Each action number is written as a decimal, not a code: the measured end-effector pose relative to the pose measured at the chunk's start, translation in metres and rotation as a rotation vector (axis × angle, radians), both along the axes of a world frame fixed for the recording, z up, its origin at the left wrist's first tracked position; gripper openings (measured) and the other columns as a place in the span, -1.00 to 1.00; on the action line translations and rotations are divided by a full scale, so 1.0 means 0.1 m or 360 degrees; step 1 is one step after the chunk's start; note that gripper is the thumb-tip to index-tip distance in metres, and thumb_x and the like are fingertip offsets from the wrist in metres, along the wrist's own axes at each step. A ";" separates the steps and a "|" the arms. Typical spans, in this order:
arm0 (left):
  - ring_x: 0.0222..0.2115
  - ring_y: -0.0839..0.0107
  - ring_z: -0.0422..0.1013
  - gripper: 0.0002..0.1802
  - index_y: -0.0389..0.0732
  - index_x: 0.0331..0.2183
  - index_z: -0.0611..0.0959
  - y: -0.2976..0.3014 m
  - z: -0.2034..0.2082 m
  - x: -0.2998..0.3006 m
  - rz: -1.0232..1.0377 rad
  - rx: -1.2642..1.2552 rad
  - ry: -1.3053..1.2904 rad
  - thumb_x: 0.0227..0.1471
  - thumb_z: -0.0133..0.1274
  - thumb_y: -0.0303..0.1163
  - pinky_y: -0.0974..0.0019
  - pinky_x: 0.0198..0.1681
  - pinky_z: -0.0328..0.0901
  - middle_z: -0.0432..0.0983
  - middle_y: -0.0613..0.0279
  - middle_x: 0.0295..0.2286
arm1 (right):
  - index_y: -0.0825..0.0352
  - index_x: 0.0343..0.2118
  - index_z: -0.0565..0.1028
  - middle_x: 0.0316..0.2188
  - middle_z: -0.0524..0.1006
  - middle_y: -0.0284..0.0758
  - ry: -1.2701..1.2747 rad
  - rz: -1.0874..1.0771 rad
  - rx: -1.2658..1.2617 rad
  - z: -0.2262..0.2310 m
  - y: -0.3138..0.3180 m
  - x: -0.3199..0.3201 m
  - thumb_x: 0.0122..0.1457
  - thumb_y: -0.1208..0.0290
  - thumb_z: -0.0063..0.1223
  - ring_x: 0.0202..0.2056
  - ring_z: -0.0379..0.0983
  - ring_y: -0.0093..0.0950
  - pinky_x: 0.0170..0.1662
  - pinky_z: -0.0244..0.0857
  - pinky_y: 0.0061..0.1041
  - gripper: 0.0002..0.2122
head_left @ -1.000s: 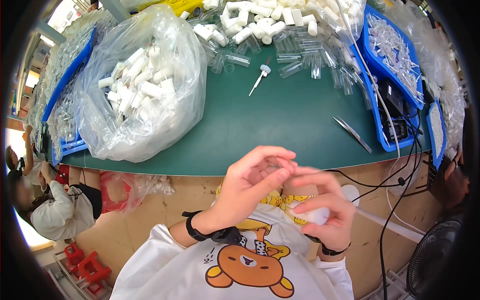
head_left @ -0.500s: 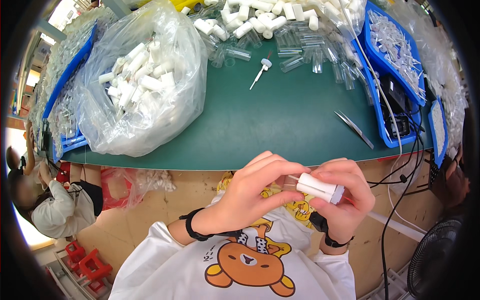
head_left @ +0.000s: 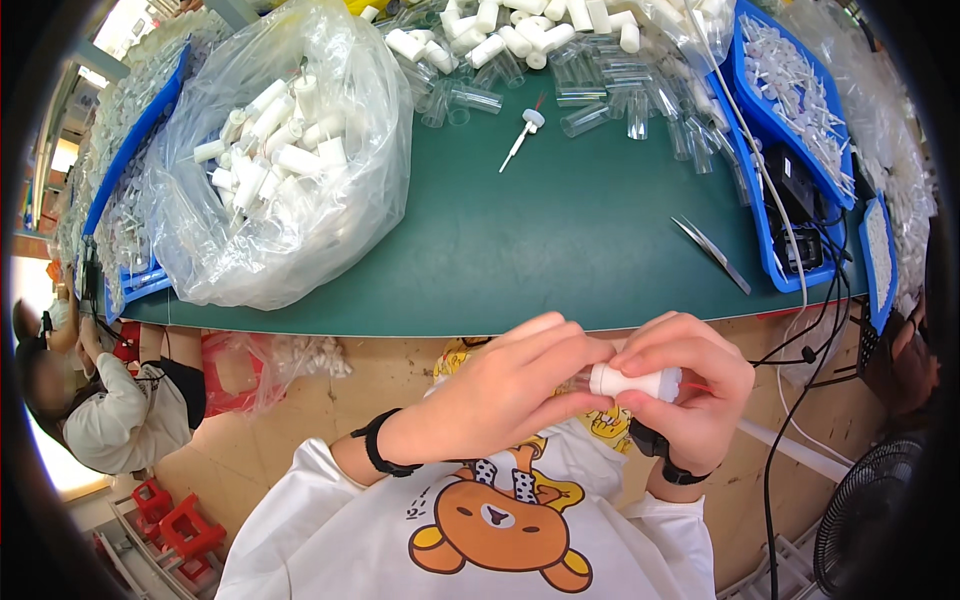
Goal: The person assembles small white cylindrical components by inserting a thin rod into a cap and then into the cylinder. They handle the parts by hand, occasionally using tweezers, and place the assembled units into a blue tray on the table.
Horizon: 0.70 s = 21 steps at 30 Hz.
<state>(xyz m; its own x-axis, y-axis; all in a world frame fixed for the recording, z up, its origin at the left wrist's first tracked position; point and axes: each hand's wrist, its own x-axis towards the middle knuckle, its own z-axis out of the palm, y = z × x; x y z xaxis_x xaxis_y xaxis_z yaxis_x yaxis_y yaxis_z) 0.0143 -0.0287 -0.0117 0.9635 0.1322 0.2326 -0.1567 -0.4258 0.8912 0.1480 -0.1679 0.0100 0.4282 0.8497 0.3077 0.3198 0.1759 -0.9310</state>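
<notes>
In front of the table edge, both hands meet at a white cylinder (head_left: 632, 384) with a pale cap and a red wire at its right end. My right hand (head_left: 703, 392) is closed round the cylinder by its capped end. Fingers of my left hand (head_left: 515, 378) are closed on a clear plastic tube (head_left: 582, 380), mostly hidden, at the cylinder's left end. Whether the cylinder's end is inside the tube, I cannot tell. On the green table (head_left: 540, 260) lie a thin white stem with a round cap (head_left: 532, 120) and metal tweezers (head_left: 712, 254).
A large clear bag (head_left: 350, 220) of white cylinders sits on the left. Along the back lie loose white cylinders (head_left: 488, 50) and clear tubes (head_left: 476, 98). Blue trays (head_left: 757, 225) with small white parts and black devices stand at right, near hanging cables. Another person (head_left: 135, 410) is at far left.
The white cylinder has turned to lie nearly level, and its slotted side no longer shows. My left fingers have moved in against its left end, hiding more of the tube and thin pins.
</notes>
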 end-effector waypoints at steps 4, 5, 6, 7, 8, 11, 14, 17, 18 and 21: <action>-0.42 0.20 0.33 -0.65 -0.31 -0.23 0.45 -0.03 0.00 -0.01 -0.0008 -0.0164 0.0010 -0.09 0.13 -0.39 0.26 -0.37 0.25 0.37 0.15 -0.45 | 0.39 -0.42 0.54 -0.42 0.50 -0.27 0.0281 -0.0025 0.0019 -0.06 0.02 -0.07 -0.32 0.70 0.26 -0.39 0.39 -0.49 -0.35 0.26 -0.54 -0.71; -0.42 0.19 0.34 -0.65 -0.32 -0.23 0.45 -0.04 0.00 -0.01 0.0018 -0.0189 0.0013 -0.08 0.12 -0.39 0.25 -0.36 0.26 0.38 0.14 -0.45 | 0.39 -0.41 0.55 -0.40 0.48 -0.27 0.0230 0.0004 0.0064 -0.10 0.04 -0.06 -0.31 0.70 0.25 -0.38 0.37 -0.51 -0.34 0.24 -0.55 -0.71; -0.43 0.17 0.35 -0.65 -0.32 -0.24 0.44 -0.05 -0.01 -0.02 0.0046 -0.0212 0.0016 -0.08 0.12 -0.39 0.24 -0.36 0.27 0.38 0.12 -0.45 | 0.39 -0.40 0.55 -0.37 0.47 -0.27 0.0179 0.0036 0.0109 -0.14 0.05 -0.06 -0.31 0.70 0.25 -0.37 0.35 -0.53 -0.32 0.23 -0.55 -0.71; -0.42 0.17 0.36 -0.66 -0.32 -0.24 0.44 -0.05 -0.02 -0.01 0.0042 -0.0165 -0.0012 -0.07 0.12 -0.38 0.24 -0.36 0.28 0.39 0.11 -0.44 | 0.39 -0.38 0.55 -0.33 0.44 -0.26 0.0198 0.0018 0.0096 -0.16 0.04 -0.07 -0.30 0.68 0.25 -0.36 0.33 -0.54 -0.32 0.21 -0.55 -0.70; -0.42 0.16 0.37 -0.66 -0.33 -0.24 0.44 -0.05 -0.04 -0.01 0.0037 -0.0118 -0.0040 -0.07 0.12 -0.38 0.24 -0.35 0.29 0.39 0.10 -0.44 | 0.39 -0.37 0.55 -0.29 0.42 -0.26 0.0217 -0.0001 0.0083 -0.18 0.03 -0.07 -0.30 0.67 0.25 -0.34 0.30 -0.55 -0.31 0.20 -0.55 -0.70; -0.40 0.15 0.39 -0.65 -0.32 -0.24 0.43 -0.06 -0.02 -0.01 0.0007 -0.0008 -0.0087 -0.06 0.12 -0.38 0.25 -0.33 0.30 0.41 0.08 -0.43 | 0.39 -0.34 0.55 -0.21 0.35 -0.25 0.0389 0.0148 0.0024 -0.27 -0.02 -0.03 -0.29 0.61 0.27 -0.28 0.29 -0.53 -0.27 0.20 -0.55 -0.68; -0.40 0.17 0.40 -0.64 -0.31 -0.22 0.43 -0.05 -0.04 -0.02 0.0008 -0.0077 0.0024 -0.07 0.12 -0.39 0.27 -0.34 0.31 0.42 0.09 -0.42 | 0.41 -0.30 0.53 -0.19 0.34 -0.22 0.0572 0.0173 -0.0019 -0.26 -0.01 -0.06 -0.24 0.56 0.26 -0.20 0.31 -0.46 -0.18 0.22 -0.50 -0.68; -0.44 0.24 0.41 -0.62 -0.31 -0.19 0.46 -0.06 -0.02 -0.03 0.0072 -0.0349 0.0097 -0.10 0.13 -0.42 0.32 -0.38 0.30 0.44 0.11 -0.41 | 0.42 -0.27 0.49 -0.19 0.34 -0.18 0.0931 0.0111 0.0192 -0.25 0.04 -0.15 -0.14 0.53 0.21 -0.12 0.31 -0.36 -0.07 0.22 -0.38 -0.70; -0.45 0.28 0.41 -0.61 -0.31 -0.19 0.48 -0.07 0.00 -0.03 0.0101 -0.0457 0.0106 -0.11 0.14 -0.43 0.34 -0.39 0.29 0.45 0.12 -0.41 | 0.42 -0.25 0.47 -0.19 0.34 -0.16 0.1085 0.0094 0.0305 -0.26 0.05 -0.17 -0.10 0.52 0.19 -0.09 0.31 -0.32 -0.03 0.21 -0.34 -0.71; -0.53 0.32 0.38 -0.64 -0.27 -0.17 0.46 -0.04 -0.03 -0.01 0.0043 -0.0340 -0.0119 -0.07 0.11 -0.44 0.35 -0.48 0.29 0.42 0.15 -0.44 | 0.40 -0.26 0.44 -0.19 0.34 -0.12 0.0903 0.0191 0.0500 -0.46 0.03 -0.17 -0.03 0.49 0.13 -0.05 0.28 -0.24 0.00 0.19 -0.22 -0.76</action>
<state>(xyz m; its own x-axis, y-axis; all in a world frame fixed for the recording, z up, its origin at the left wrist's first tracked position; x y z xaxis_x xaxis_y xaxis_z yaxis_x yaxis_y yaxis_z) 0.0133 -0.0329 -0.0150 0.9401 0.2114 0.2674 -0.2171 -0.2335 0.9478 0.1309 -0.1647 -0.0364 0.5047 0.8083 0.3032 -0.2440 0.4705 -0.8480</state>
